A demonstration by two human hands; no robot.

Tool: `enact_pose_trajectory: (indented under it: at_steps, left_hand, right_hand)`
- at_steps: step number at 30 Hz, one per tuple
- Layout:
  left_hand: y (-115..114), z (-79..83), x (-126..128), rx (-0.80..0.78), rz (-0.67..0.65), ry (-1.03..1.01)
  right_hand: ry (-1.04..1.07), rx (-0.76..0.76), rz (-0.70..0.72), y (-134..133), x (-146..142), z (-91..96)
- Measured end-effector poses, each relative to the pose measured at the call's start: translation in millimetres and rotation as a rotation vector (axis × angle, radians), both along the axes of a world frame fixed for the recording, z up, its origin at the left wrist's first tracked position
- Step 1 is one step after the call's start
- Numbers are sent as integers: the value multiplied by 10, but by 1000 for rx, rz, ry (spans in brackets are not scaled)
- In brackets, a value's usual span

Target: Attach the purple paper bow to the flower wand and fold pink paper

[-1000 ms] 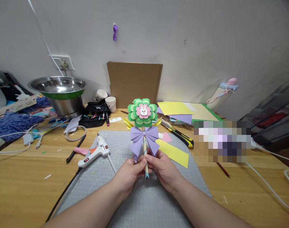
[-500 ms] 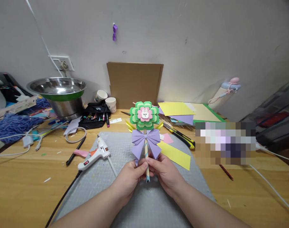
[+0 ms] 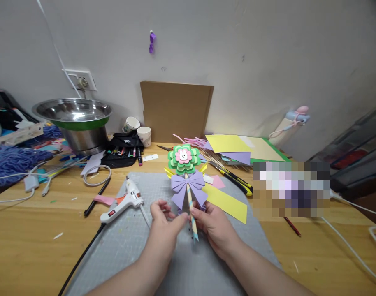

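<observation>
A paper flower wand [image 3: 192, 209] leans a little to the left above the grey cutting mat [image 3: 114, 255]. Its head is a layered green flower [image 3: 183, 159] with a pink centre and a white bunny face. Below that sit a purple paper bow [image 3: 189, 188] and yellow pointed pieces at both sides. My right hand [image 3: 217, 226] pinches the striped stick between thumb and fingers. Beside the stick, my left hand [image 3: 165, 226] has its thumb and fingers apart and holds nothing; its thumb tip is close to the stick.
A glue gun [image 3: 124, 204] lies on the mat's left edge, its black cord running forward. Yellow paper [image 3: 228, 203] and a utility knife [image 3: 234, 179] lie to the right. Behind stand a steel bowl [image 3: 72, 111], paper cups [image 3: 144, 135] and cardboard [image 3: 177, 111].
My left hand has let go of the stick and opened, moving slightly left. The flower's head has tipped left and down, while my right hand keeps its hold.
</observation>
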State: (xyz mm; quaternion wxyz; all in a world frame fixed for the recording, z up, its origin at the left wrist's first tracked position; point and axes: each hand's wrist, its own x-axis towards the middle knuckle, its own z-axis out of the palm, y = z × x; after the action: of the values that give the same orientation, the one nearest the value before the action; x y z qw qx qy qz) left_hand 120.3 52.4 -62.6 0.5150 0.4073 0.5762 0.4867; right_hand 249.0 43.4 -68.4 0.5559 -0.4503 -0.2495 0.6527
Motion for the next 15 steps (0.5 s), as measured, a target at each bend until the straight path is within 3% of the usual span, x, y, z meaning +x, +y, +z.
enact_pose_trajectory:
  at_steps: [4,8,11,15]
  left_hand:
    - [116,285,-229,149,43,113]
    - [96,507,-426,273,-79,268]
    - [-4,521,-475,432,-276,468]
    - [-146,372,-452,605,-525,701]
  right_hand:
    - [20,-85,42,-101,-90,50]
    - [48,-163,105,-255,-191,112]
    - [61,-205,145,-328,-240,139]
    - [-12,-185,209,-270,-303,158]
